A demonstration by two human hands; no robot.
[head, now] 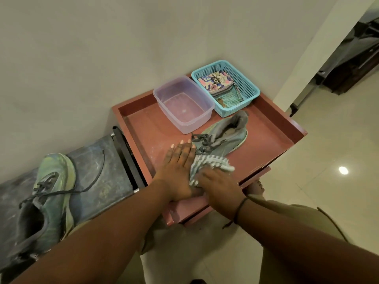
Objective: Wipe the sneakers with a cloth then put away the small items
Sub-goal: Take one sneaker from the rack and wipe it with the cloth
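Grey-green sneaker [223, 136] lay on its side on the red table [272, 128], toe toward the near edge, laces loose. Left hand [177, 167] lay flat with straight fingers against the toe end, steadying it. Right hand [217, 185] gripped a striped cloth [207, 162], bunched and pressed on the toe. Second sneaker [49, 193] sat well apart at left on a dark stand [98, 160].

Judgement: the shoe looked light, its upper soft and yielding, so it would likely slide unless braced; firmest hold probably at the sole or heel. Cloth limp, easily wadded.

Clear tub [184, 103] and blue basket [249, 87] stood at the far side; the basket held a patterned pouch [215, 80].
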